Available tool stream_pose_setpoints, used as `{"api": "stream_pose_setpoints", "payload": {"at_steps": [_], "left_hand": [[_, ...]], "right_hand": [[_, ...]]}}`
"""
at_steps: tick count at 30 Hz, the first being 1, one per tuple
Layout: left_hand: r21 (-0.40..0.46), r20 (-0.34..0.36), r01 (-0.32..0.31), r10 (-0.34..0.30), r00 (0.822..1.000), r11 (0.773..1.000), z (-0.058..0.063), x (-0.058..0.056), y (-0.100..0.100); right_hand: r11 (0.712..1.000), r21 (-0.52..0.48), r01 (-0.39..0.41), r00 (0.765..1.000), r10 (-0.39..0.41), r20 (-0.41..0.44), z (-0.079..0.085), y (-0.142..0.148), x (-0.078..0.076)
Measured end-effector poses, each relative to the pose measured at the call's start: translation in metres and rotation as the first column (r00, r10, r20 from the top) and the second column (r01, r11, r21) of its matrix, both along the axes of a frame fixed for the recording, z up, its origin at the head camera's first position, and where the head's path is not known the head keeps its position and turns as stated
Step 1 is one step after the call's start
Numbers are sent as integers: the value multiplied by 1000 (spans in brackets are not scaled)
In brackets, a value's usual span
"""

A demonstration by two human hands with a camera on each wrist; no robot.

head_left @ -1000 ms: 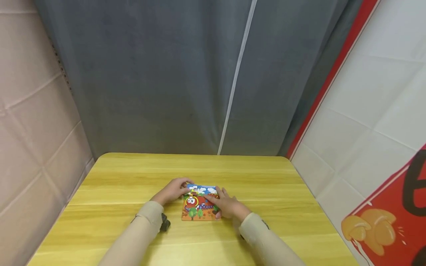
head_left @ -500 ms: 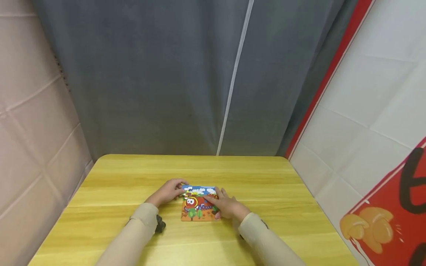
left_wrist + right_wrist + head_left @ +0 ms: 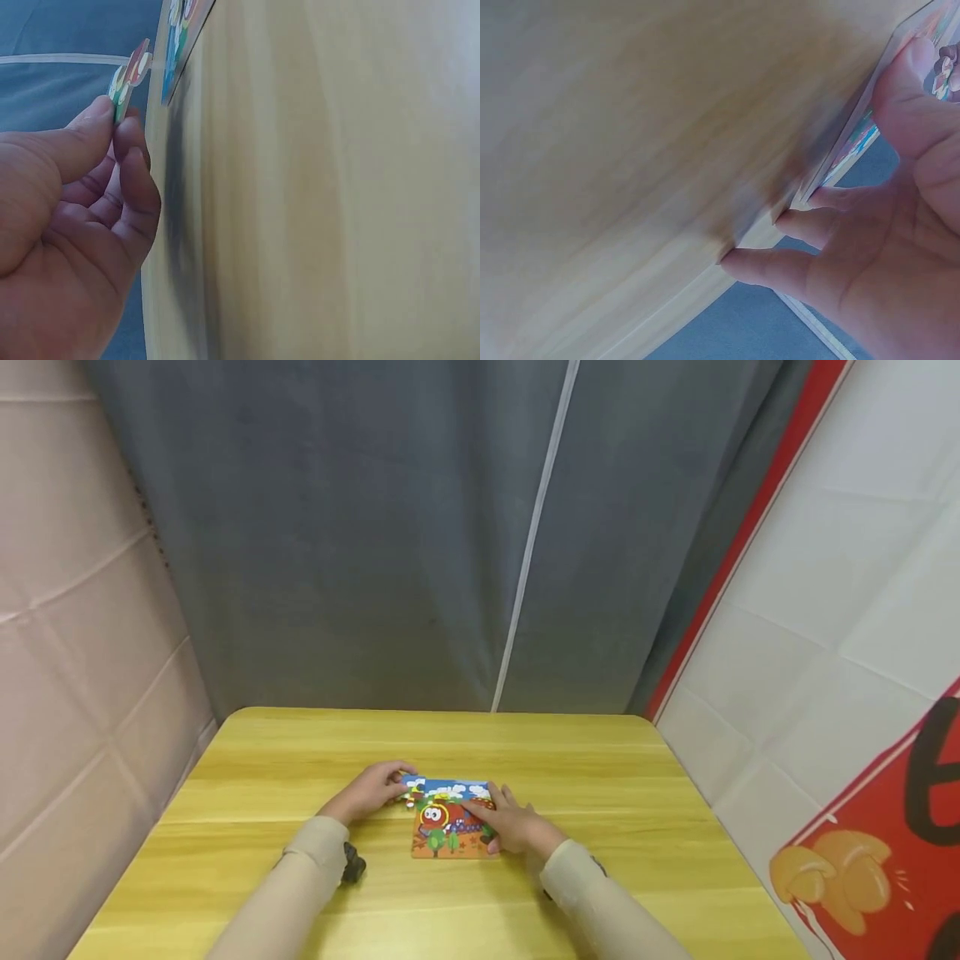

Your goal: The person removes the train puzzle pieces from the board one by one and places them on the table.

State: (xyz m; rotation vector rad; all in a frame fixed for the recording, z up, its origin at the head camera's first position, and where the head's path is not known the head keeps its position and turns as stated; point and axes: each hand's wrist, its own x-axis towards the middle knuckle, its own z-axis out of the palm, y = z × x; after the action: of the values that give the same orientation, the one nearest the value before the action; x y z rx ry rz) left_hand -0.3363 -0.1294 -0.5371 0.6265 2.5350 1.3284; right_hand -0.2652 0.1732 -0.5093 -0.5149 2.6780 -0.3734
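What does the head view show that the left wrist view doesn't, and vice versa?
Head view only: the right hand touching the puzzle board, and the red graphic at far right.
Left wrist view only: the palm side of the left hand, with its puzzle piece nearly edge-on.
Both: that hand pinching the piece, part of the board, the table and the curtain.

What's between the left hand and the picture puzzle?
A small puzzle piece, pinched by the left hand; the head view shows it by the upper left corner of the picture puzzle.
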Motion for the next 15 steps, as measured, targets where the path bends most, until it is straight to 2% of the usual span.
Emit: {"api": "stream_pose_setpoints", "payload": {"at_steps": [5,9,15], "left_hand": [[-27,-16,-15,15,1000,1000,0,0,-7],[-31,-6,-29,29,1000,999,1,0,-13],[-57,-30,-56,55,998,997,3,0,-24]], "right_hand": [[1000,-18,13,1000,-13,11,-1,0,1],[1000,-2,20,1000,-20,8,-1,0,0],[1000,10,21,1000,-21,7,-3,0,0]]}}
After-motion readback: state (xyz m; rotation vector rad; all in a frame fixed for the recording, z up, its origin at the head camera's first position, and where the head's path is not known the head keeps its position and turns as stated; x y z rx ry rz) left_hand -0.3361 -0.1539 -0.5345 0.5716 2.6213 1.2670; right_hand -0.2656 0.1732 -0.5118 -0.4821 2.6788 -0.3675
